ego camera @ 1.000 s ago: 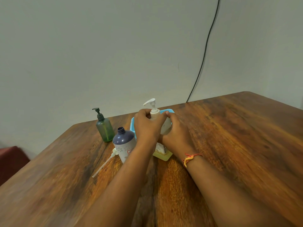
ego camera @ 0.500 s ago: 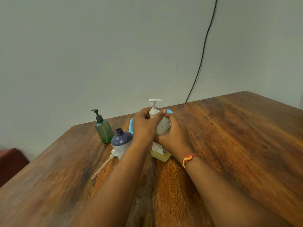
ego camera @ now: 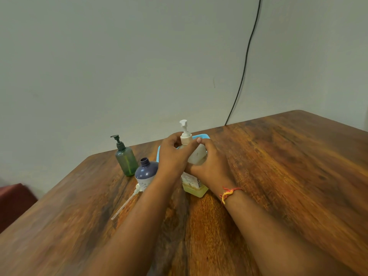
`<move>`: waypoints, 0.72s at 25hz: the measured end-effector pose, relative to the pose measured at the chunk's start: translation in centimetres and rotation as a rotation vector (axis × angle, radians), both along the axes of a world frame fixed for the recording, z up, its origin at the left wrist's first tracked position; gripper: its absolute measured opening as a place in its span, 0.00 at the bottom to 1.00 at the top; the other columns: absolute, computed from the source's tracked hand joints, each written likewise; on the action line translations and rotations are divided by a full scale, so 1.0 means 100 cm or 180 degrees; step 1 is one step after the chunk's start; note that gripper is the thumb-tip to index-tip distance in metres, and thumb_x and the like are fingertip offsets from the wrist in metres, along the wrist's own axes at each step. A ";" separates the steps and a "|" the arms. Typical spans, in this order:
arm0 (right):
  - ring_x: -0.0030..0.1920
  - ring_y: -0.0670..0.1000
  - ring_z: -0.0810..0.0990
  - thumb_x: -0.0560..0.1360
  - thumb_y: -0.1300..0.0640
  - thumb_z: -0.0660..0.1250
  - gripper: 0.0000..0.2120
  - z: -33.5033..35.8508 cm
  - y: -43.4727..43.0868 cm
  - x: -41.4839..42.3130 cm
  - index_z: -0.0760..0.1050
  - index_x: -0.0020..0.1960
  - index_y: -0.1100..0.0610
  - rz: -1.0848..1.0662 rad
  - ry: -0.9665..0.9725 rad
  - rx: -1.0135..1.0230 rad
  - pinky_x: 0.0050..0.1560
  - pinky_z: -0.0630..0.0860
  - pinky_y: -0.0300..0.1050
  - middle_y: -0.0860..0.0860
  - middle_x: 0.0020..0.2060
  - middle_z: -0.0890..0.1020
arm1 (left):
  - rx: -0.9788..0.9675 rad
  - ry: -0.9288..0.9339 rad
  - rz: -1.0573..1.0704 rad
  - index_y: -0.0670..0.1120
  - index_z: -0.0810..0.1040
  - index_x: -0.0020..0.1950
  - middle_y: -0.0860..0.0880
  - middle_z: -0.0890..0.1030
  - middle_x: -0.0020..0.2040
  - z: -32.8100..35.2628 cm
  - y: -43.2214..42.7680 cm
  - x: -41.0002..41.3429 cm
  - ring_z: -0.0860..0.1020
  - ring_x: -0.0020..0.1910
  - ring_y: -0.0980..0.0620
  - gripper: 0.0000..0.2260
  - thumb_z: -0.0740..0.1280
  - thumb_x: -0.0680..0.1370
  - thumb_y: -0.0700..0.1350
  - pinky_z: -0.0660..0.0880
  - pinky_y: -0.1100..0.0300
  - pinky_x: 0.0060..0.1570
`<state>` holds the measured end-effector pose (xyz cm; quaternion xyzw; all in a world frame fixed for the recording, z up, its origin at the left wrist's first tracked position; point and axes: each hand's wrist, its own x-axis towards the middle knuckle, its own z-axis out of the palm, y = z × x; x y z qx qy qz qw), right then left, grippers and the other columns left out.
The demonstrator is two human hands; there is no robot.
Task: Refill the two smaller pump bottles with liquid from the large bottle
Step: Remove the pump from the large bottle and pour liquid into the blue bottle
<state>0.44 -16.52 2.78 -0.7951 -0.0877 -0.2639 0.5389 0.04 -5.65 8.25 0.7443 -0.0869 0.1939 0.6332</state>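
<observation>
The large clear bottle (ego camera: 196,188) with yellowish liquid at its bottom and a white pump head (ego camera: 184,128) stands on the wooden table (ego camera: 278,176). My left hand (ego camera: 174,156) grips the pump collar at the bottle's neck. My right hand (ego camera: 209,166) wraps round the bottle's body. To the left stands a small purple-topped bottle (ego camera: 146,173) with its neck open; its removed white pump with a long tube (ego camera: 127,202) lies on the table beside it. A small green pump bottle (ego camera: 126,158) stands further left, capped.
A light blue tray (ego camera: 203,136) lies behind the large bottle, mostly hidden by my hands. A black cable (ego camera: 245,70) runs down the wall to the table's far edge. A dark red seat (ego camera: 14,202) sits off the table's left side.
The pump head has turned under my left hand, its nozzle swinging from pointing left to pointing away. Both hands keep their hold on the large bottle.
</observation>
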 end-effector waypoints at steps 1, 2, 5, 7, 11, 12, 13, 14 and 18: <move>0.56 0.45 0.78 0.63 0.38 0.79 0.37 0.000 -0.001 0.001 0.68 0.67 0.44 0.0009 0.0002 0.0056 0.48 0.81 0.41 0.44 0.57 0.78 | -0.0060 0.0024 -0.0025 0.46 0.81 0.57 0.46 0.85 0.51 0.000 0.001 -0.001 0.85 0.52 0.49 0.13 0.77 0.75 0.46 0.84 0.52 0.52; 0.55 0.45 0.79 0.64 0.39 0.80 0.36 0.000 -0.002 0.001 0.69 0.67 0.45 0.0026 0.0005 0.0125 0.48 0.82 0.43 0.44 0.57 0.79 | -0.0158 0.0025 -0.0015 0.46 0.80 0.57 0.47 0.85 0.51 0.000 0.003 0.000 0.85 0.51 0.51 0.12 0.77 0.76 0.44 0.84 0.56 0.49; 0.52 0.46 0.80 0.64 0.40 0.80 0.34 0.001 -0.002 0.000 0.70 0.65 0.45 0.0053 0.0002 0.0221 0.46 0.83 0.44 0.44 0.54 0.80 | -0.0442 -0.0028 0.0034 0.46 0.77 0.55 0.49 0.84 0.48 0.001 0.006 0.000 0.85 0.43 0.59 0.11 0.74 0.77 0.38 0.80 0.68 0.38; 0.52 0.46 0.80 0.64 0.39 0.79 0.34 0.001 -0.002 0.000 0.70 0.64 0.45 0.0022 -0.0004 0.0164 0.46 0.83 0.45 0.45 0.55 0.79 | -0.0507 -0.0024 0.0017 0.45 0.77 0.59 0.48 0.85 0.50 0.002 0.004 -0.001 0.85 0.48 0.56 0.13 0.76 0.77 0.40 0.81 0.67 0.41; 0.54 0.46 0.80 0.64 0.38 0.79 0.34 0.000 -0.001 0.000 0.69 0.65 0.45 -0.0020 0.0003 0.0078 0.47 0.83 0.45 0.45 0.56 0.79 | -0.0423 -0.0044 -0.0030 0.49 0.82 0.60 0.52 0.87 0.51 0.006 0.005 0.003 0.86 0.51 0.56 0.13 0.76 0.77 0.45 0.83 0.63 0.48; 0.54 0.46 0.80 0.64 0.38 0.79 0.34 0.000 -0.001 0.000 0.69 0.65 0.45 -0.0018 -0.0006 0.0062 0.47 0.83 0.43 0.44 0.56 0.79 | -0.0440 -0.0050 -0.0020 0.50 0.82 0.59 0.54 0.87 0.50 0.008 0.006 0.005 0.85 0.50 0.58 0.11 0.75 0.77 0.46 0.83 0.63 0.47; 0.53 0.45 0.79 0.64 0.37 0.78 0.34 0.000 -0.001 -0.001 0.69 0.64 0.44 -0.0015 -0.0027 0.0045 0.46 0.82 0.41 0.44 0.56 0.78 | -0.0484 -0.0051 -0.0015 0.51 0.83 0.58 0.55 0.88 0.48 0.011 0.008 0.008 0.85 0.48 0.60 0.10 0.75 0.77 0.46 0.82 0.66 0.44; 0.52 0.44 0.79 0.64 0.37 0.78 0.33 0.000 0.000 -0.001 0.69 0.64 0.44 -0.0016 -0.0059 0.0029 0.44 0.80 0.37 0.43 0.55 0.78 | -0.0551 -0.0035 -0.0011 0.51 0.83 0.57 0.56 0.88 0.47 0.015 0.009 0.011 0.85 0.47 0.61 0.09 0.75 0.77 0.46 0.81 0.68 0.41; 0.50 0.41 0.78 0.63 0.34 0.76 0.32 -0.001 0.000 -0.001 0.66 0.61 0.39 0.0051 -0.0094 -0.0013 0.39 0.77 0.30 0.39 0.52 0.76 | -0.0844 0.0080 0.0013 0.46 0.83 0.61 0.48 0.87 0.54 0.036 0.014 0.021 0.85 0.56 0.50 0.12 0.75 0.77 0.44 0.81 0.59 0.54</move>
